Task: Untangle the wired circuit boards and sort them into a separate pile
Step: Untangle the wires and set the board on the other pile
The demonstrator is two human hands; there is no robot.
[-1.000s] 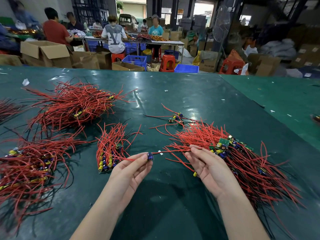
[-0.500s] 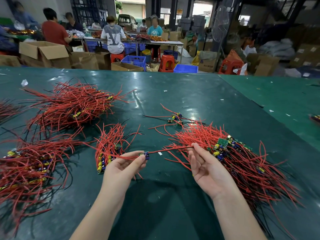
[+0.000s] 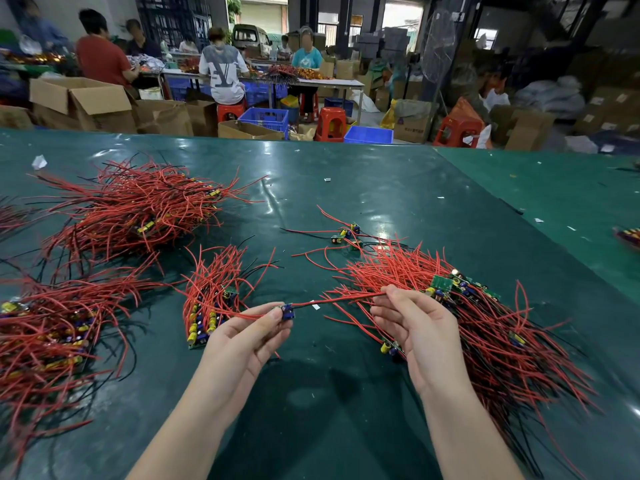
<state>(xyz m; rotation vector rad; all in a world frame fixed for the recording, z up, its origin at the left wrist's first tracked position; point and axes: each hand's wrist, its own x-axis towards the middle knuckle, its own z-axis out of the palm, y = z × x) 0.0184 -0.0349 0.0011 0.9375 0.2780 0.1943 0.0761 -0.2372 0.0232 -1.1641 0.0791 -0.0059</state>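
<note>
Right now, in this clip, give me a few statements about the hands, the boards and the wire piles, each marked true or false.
1. The left hand pinches a small circuit board. True.
2. The right hand lies flat on the table. False: it is raised, its fingers pinching a red wire.
3. That red wire runs between the two hands. True.
4. The tangled pile by the right hand has mostly blue wires. False: they are red, with some black.
5. A small pile of boards lies just left of the left hand. True.
6. The table cover is white. False: it is dark green.
</note>
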